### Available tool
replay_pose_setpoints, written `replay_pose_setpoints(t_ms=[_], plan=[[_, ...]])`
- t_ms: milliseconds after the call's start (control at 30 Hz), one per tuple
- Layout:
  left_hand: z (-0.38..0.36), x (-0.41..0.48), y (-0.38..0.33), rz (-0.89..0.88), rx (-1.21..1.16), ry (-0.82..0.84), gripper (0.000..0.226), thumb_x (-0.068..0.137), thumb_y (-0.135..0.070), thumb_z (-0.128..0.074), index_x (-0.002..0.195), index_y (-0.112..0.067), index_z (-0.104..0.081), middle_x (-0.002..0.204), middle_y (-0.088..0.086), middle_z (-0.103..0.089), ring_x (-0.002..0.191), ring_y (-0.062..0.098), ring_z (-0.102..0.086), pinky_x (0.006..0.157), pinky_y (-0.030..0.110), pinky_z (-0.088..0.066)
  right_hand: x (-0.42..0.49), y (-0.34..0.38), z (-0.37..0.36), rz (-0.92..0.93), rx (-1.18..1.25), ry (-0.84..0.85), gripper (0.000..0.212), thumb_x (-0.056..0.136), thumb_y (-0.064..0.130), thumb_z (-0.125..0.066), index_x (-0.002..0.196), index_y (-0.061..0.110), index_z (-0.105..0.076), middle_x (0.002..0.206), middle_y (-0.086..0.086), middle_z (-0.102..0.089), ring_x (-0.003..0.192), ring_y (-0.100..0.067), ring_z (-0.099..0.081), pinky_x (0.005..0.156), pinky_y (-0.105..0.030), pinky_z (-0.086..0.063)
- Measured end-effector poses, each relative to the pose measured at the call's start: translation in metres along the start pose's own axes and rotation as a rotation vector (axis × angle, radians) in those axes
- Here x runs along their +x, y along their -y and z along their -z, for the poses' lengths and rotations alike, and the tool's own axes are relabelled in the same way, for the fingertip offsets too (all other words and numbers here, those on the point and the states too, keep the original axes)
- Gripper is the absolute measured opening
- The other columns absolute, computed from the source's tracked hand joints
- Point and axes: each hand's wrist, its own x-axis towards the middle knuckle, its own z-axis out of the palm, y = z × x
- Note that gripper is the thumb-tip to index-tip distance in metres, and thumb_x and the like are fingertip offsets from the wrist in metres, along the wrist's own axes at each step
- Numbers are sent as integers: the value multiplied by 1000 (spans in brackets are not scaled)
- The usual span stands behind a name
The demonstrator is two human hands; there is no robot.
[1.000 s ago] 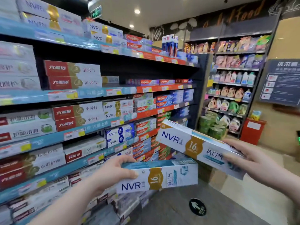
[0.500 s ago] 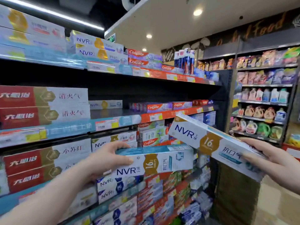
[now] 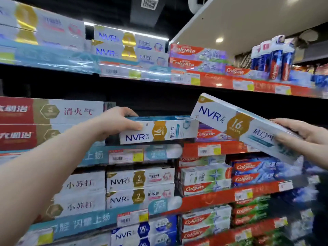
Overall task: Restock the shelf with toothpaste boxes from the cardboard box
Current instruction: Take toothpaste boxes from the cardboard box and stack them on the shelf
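My left hand [image 3: 118,122] grips the left end of a white and blue NVR toothpaste box [image 3: 165,130] and holds it level at the front of the second shelf [image 3: 127,155], in a dark gap to the right of the red and white boxes [image 3: 53,121]. My right hand [image 3: 301,132] holds the right end of a second NVR toothpaste box [image 3: 236,121], tilted with its left end raised, in the air before the Colgate section. The cardboard box is out of view.
The top shelf [image 3: 159,75] carries NVR boxes [image 3: 129,47], Colgate boxes [image 3: 197,55] and upright Colgate tubes [image 3: 273,57]. Below the second shelf are more NVR boxes [image 3: 140,187] and Colgate boxes [image 3: 204,180]. A dark opening lies behind the held boxes under the top shelf.
Both hands have risen with their boxes. The left box has gone from in front of the lower shelves up to the second shelf's front edge; the right box has followed upward.
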Motion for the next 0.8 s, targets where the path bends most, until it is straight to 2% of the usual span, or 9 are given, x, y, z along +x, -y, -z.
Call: replay_pose_setpoints(t_ms=[67,133,200,300,400,533,633,733,800], plan=[[-5,18,-2,64,43,-34,30,75,-22,-72,103,-19,-59,94,8,-70,80,22,-69,81,39,-55,33,-17,-9,58,12,59,78,49,91,-44,112,47,-54,107,19,-66,95,4,-60,72,-7,-46],[-11,32,-3,115,95,-57,34,76,-23,-71,106,-19,-57,91,6,-69,79,19,-67,80,36,-54,61,-31,-20,114,35,116,76,48,91,-44,110,49,-54,110,13,-66,97,1,-61,75,-12,-47],[-16,43,-3,150,120,-79,35,76,-24,-71,108,-19,-56,94,7,-70,82,20,-67,86,39,-53,85,-40,-31,151,66,171,72,45,92,-45,105,51,-54,114,13,-63,98,2,-60,77,-11,-47],[-21,54,0,167,128,-109,39,78,-19,-70,114,-14,-56,100,10,-69,83,20,-67,83,33,-53,116,-50,-50,200,62,221,77,43,94,-42,106,50,-50,118,10,-61,102,5,-57,79,-4,-43],[-21,63,2,209,136,-82,50,80,-17,-68,126,-11,-51,109,13,-68,93,22,-67,92,35,-50,136,-48,-68,242,89,257,71,41,95,-40,100,55,-48,116,14,-58,99,17,-53,79,2,-39],[-22,73,8,260,195,-58,54,82,-18,-66,132,-12,-47,120,11,-62,103,21,-62,100,36,-45,154,-38,-86,267,152,315,68,44,91,-45,100,53,-50,113,20,-58,95,17,-55,76,-1,-44],[-29,78,16,259,221,-90,49,83,-15,-63,130,-14,-51,118,10,-63,100,21,-63,97,39,-49,168,-28,-97,288,141,321,62,68,66,-55,118,31,-51,114,9,-60,85,13,-58,71,-3,-46],[-37,79,21,221,148,-176,56,82,-12,-64,134,-18,-45,110,3,-60,79,9,-61,73,24,-52,186,-19,-111,287,136,333,44,85,25,-57,127,13,-50,117,-1,-59,87,5,-55,70,-2,-44],[-40,76,25,201,63,-253,75,79,-15,-68,142,-23,-28,125,7,-55,72,0,-54,65,17,-45,196,-9,-122,283,129,335,44,86,23,-57,128,13,-50,118,0,-57,94,-6,-57,78,-8,-43]])
